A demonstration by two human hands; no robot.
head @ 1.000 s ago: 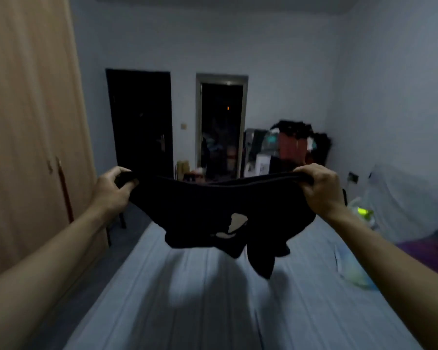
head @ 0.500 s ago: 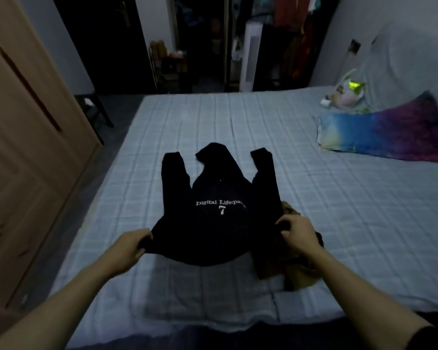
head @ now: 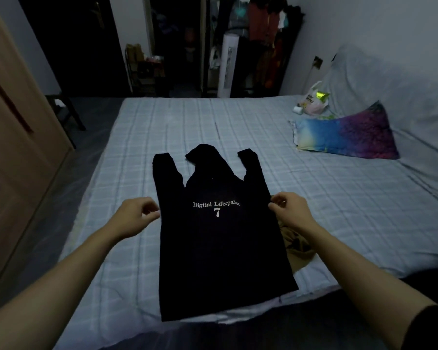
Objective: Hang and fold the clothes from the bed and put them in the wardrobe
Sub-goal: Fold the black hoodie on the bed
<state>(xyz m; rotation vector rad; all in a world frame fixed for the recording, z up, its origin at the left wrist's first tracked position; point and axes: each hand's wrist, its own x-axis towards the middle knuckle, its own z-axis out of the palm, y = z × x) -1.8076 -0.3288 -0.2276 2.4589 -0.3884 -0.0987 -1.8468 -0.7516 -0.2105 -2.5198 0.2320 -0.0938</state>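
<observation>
Dim light falls on the checked bed (head: 162, 127) where the black hoodie (head: 220, 236) lies flat, sleeves up, ready for folding, left hand (head: 134, 218) and right hand (head: 291, 210) loosely curled at its edges, holding nothing.
</observation>
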